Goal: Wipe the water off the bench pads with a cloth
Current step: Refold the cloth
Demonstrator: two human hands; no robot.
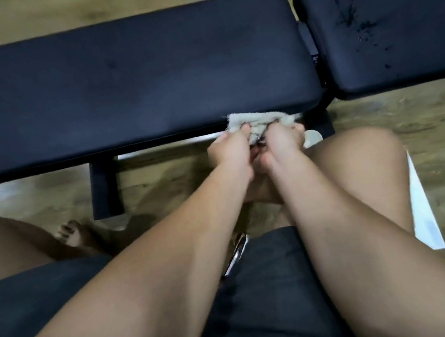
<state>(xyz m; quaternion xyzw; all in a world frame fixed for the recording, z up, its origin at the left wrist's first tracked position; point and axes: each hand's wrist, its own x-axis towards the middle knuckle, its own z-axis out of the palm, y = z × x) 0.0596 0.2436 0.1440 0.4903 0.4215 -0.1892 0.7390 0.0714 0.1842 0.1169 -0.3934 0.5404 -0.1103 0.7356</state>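
Head view: left hand (228, 150) and right hand (283, 142) clamped on nubby beige cloth (259, 123) beside smooth black droplet-beaded bench pads (128, 76).

long bench pad (123, 79): bare | short bench pad (384, 28): water droplets (358, 26)

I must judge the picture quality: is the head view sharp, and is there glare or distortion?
Head view: soft motion blur overall, worst at the short pad corner; dim even light, no glare; wide-angle bending of the long pad; hands and cloth smeared.
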